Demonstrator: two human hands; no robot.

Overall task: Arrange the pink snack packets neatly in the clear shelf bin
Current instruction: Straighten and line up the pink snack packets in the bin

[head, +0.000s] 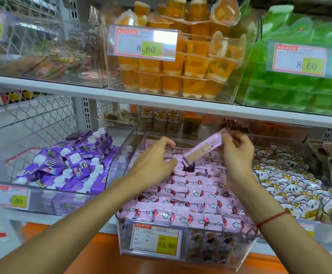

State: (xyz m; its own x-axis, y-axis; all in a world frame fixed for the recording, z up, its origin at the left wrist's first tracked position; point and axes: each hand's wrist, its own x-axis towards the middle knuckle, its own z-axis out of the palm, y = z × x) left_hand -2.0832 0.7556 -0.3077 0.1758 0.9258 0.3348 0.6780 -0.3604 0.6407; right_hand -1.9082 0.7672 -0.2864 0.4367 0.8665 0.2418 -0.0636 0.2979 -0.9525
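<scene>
We slotted one packet into the bin's back rows.

Our right hand (pixel 238 153) pinched the top end of a tilted packet (pixel 202 148); our left hand (pixel 153 157), fingers curled, held its low end over a dark gap in the pink rows (pixel 191 196) filling the clear bin (pixel 216 252). We judged the risk to be forcing it in askew: the end could catch on neighbours, tip them out of line, or leave the packet lying across the rows.
</scene>
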